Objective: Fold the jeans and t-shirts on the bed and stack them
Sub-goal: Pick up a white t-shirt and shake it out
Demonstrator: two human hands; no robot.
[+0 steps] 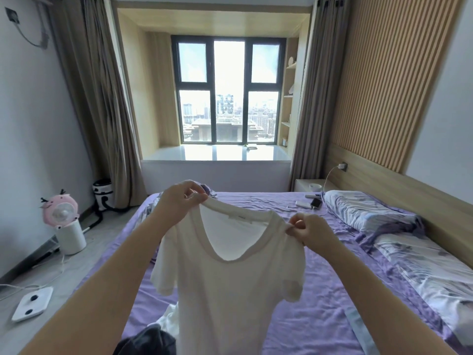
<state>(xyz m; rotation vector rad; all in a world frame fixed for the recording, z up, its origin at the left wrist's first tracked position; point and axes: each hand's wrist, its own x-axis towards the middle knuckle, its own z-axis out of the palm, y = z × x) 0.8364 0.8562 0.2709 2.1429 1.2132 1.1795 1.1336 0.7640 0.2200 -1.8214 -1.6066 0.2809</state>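
Up over the bed, the left hand [180, 201] pinches one shoulder of a soft white cotton t-shirt [230, 272], and the right hand [308, 230] pinches the other shoulder. Both hands are closed tight on the cloth. The shirt hangs down between them in the air, above the wide bed with the wrinkly purple sheet [320, 303]. A dark bunched-up piece of clothing [146, 342] lies below, near the shirt's bottom. If the shirt is laid down crooked, or on that dark heap, it could fold lumpy. A loose pinch could let one shoulder slip.
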